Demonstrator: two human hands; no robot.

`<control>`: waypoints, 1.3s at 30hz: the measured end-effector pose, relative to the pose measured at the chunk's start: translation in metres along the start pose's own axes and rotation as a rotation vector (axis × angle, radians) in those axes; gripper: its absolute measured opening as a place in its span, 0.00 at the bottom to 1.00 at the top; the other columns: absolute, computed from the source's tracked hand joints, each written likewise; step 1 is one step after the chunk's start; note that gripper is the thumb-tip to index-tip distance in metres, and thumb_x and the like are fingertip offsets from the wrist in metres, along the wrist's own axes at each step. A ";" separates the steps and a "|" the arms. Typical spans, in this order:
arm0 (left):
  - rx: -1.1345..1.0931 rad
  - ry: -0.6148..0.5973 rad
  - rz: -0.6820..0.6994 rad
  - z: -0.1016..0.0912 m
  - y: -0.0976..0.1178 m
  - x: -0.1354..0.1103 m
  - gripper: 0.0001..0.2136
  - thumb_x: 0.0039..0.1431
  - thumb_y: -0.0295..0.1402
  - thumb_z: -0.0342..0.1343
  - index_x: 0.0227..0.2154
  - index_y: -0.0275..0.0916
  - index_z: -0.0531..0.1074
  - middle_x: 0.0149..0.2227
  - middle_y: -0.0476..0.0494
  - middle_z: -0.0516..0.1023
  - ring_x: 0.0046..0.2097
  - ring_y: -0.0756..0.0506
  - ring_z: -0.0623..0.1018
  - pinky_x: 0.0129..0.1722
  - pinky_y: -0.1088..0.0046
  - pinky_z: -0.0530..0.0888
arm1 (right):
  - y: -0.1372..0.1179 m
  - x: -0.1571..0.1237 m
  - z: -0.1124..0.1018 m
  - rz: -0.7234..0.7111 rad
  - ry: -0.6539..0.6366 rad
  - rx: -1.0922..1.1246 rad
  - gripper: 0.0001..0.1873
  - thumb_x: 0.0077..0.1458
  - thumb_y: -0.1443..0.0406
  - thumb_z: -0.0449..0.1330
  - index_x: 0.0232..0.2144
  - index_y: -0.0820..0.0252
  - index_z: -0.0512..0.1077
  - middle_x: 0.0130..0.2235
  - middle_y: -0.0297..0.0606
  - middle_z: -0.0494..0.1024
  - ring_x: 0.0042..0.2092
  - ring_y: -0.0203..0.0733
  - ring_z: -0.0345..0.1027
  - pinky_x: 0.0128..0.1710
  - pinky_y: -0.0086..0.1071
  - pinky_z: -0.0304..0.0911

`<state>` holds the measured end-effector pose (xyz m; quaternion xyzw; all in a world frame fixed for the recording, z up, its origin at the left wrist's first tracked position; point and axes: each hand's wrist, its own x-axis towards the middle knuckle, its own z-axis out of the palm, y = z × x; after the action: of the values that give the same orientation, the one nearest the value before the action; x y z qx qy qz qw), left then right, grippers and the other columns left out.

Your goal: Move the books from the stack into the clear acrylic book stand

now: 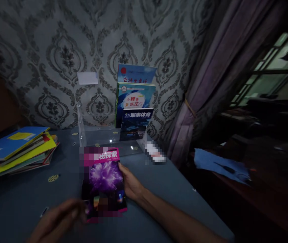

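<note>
A magazine (pixel 107 179) with a pink top band and a purple burst on its dark cover is held up over the table. My right hand (pixel 133 185) grips its right edge, thumb on the front. Close to the lower left corner is my left hand (pixel 64 214), smeared by motion, its fingers bent; whether it touches the magazine I cannot tell. Behind stands a clear tiered rack (pixel 81 131). In its right side are a dark blue magazine (pixel 135 126), a light blue book (pixel 136 98) and a taller blue book (pixel 137 72), one behind another.
Several books (pixel 17 145) lie in an uneven pile at the table's left. A pixelated white item (pixel 155 152) is beside the rack. The dark blue tabletop (pixel 174 195) ends at the right. Beyond are a tied curtain (pixel 184 118) and a blue cloth-like piece (pixel 220 165) on a dark red surface.
</note>
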<state>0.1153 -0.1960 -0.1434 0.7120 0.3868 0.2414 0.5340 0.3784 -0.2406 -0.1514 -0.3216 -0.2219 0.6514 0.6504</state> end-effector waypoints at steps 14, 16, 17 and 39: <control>0.328 0.348 0.394 0.065 0.005 0.039 0.26 0.60 0.47 0.52 0.59 0.42 0.63 0.58 0.37 0.70 0.60 0.35 0.70 0.58 0.53 0.69 | 0.002 -0.003 -0.003 -0.009 -0.076 0.114 0.22 0.46 0.52 0.71 0.38 0.61 0.78 0.37 0.39 0.82 0.43 0.46 0.75 0.51 0.41 0.64; 0.302 0.296 0.372 0.070 0.014 0.040 0.32 0.56 0.48 0.57 0.61 0.39 0.61 0.57 0.34 0.70 0.60 0.34 0.70 0.58 0.52 0.68 | 0.002 -0.006 -0.001 -0.017 -0.087 0.137 0.19 0.45 0.55 0.72 0.37 0.61 0.78 0.35 0.38 0.82 0.42 0.45 0.75 0.50 0.41 0.65; 0.291 0.274 0.367 0.073 0.019 0.041 0.35 0.54 0.48 0.58 0.62 0.38 0.59 0.57 0.33 0.69 0.60 0.33 0.69 0.59 0.51 0.67 | 0.002 -0.008 0.000 -0.013 -0.095 0.148 0.18 0.45 0.57 0.73 0.36 0.61 0.78 0.33 0.37 0.82 0.41 0.44 0.75 0.50 0.41 0.65; 0.153 0.153 0.407 0.084 0.057 0.023 0.45 0.49 0.35 0.64 0.67 0.39 0.47 0.64 0.35 0.57 0.66 0.34 0.59 0.64 0.54 0.59 | 0.005 -0.028 0.023 -0.112 -0.365 0.038 0.20 0.42 0.59 0.74 0.37 0.59 0.79 0.36 0.37 0.82 0.39 0.40 0.76 0.45 0.35 0.69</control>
<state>0.2089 -0.2334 -0.1174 0.7934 0.2918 0.3672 0.3879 0.3569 -0.2658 -0.1354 -0.1731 -0.3413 0.6658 0.6405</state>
